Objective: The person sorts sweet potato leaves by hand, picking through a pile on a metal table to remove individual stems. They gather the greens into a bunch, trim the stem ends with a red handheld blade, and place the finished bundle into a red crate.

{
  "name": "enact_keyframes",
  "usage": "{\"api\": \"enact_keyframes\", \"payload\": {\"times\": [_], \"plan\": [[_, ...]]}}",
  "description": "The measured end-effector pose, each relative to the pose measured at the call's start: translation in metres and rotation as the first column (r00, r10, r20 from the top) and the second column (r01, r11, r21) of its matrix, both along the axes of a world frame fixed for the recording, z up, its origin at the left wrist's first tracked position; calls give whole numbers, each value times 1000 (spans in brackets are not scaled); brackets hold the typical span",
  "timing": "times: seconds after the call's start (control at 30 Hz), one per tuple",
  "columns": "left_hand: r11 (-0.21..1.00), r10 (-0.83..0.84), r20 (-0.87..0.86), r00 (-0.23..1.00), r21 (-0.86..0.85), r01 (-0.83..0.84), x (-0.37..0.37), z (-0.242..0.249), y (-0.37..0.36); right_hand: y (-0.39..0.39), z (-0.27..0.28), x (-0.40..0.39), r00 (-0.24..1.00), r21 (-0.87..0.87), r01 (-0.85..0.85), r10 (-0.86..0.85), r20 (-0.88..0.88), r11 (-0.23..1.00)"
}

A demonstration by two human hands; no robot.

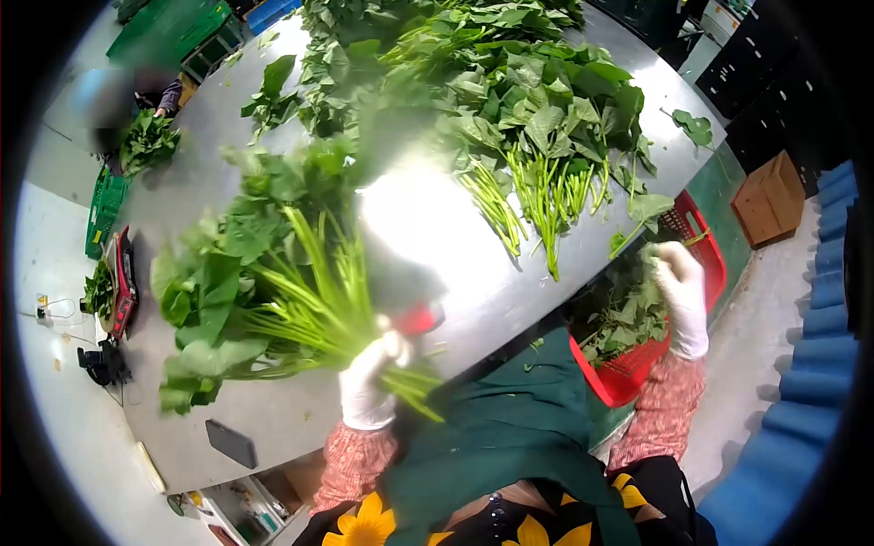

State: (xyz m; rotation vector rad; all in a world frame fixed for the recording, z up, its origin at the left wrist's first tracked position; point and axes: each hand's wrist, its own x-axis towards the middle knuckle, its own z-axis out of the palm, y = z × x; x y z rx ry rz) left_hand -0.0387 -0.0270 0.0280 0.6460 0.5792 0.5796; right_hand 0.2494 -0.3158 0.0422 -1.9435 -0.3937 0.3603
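My left hand (369,382), in a white glove, is closed round the stems of a bunch of leafy greens (314,291), its leaves fanning out to the left over the metal table. A blurred red object (419,319) shows right at the left fingertips. On the right, my white-gloved right hand (681,296) is curled in a pinch above a red plastic basket (622,388). Loose leaves and stems (628,323) lie in that basket. What the right fingers hold, if anything, I cannot tell.
A large heap of leafy greens (546,100) covers the far side of the metal table (300,420). A dark flat phone-like object (231,443) lies near the front left edge. Another person (168,97) handles greens at far left, near a red scale (124,282). A cardboard box (769,200) stands right.
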Motion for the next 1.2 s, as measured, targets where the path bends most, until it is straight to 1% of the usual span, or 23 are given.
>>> {"api": "enact_keyframes", "payload": {"times": [0.03,0.07,0.1,0.13,0.17,0.2,0.27,0.33,0.43,0.47,0.53,0.6,0.63,0.73,0.77,0.9,1.0,1.03,1.13,1.17,1.2], "plan": [[1000,-2,5,1000,24,1,1,1,0,-15,-25,7,885,-481,105,138,444,871],[999,-2,10,1000,51,2,2,2,0,-15,-32,7,598,-736,401,452,661,546],[999,-17,-8,1000,48,17,2,1,-1,-15,-39,3,526,-710,467,480,702,527],[998,-33,-20,999,49,34,3,0,-3,-3,-33,1,694,-698,275,366,620,662],[997,-47,-34,998,52,49,5,0,-5,11,-43,-5,749,-489,158,219,626,858],[996,-62,-51,997,56,65,6,1,-8,28,-53,-13,812,-218,60,80,579,974],[995,-85,-90,992,47,90,7,0,-12,73,-46,-37,848,-303,97,81,524,948],[995,-96,-83,992,22,98,9,4,-16,108,-51,-47,833,-450,120,157,531,885],[994,-98,-71,993,42,101,6,5,-16,120,-73,-38,906,-291,143,-7,424,946],[995,-83,-76,994,51,87,5,5,-17,118,-77,-33,934,-318,105,16,356,942],[996,-60,-85,995,66,66,6,4,-17,111,-83,-29,976,-69,-35,49,213,997],[997,-58,-89,994,50,63,8,6,-18,103,-77,-33,1000,3,-4,4,-12,1000],[997,-61,-90,994,43,65,10,6,-18,100,-70,-36,992,37,21,-16,-126,999],[997,-76,-91,993,21,78,9,3,-18,92,-62,-49,973,197,127,-84,-213,972],[996,-86,-72,994,3,87,9,3,-17,90,-56,-48,908,281,187,-56,-415,942],[997,-80,-82,993,5,80,7,0,-15,90,-52,-50,918,307,137,-4,-396,942],[997,-72,-79,994,-3,72,4,0,-14,96,-53,-48,929,198,23,53,-367,980],[998,-67,-80,995,-7,66,4,0,-13,102,-52,-52,947,222,55,19,-322,974],[999,-39,-84,996,-31,36,2,-3,-11,105,-55,-56,969,269,51,18,-248,962],[999,-30,-86,996,-43,26,2,-5,-10,110,-50,-61,962,277,125,-48,-269,953],[999,-21,-97,995,-39,17,2,-5,-9,112,-49,-64,983,281,104,-56,-174,954]]}}
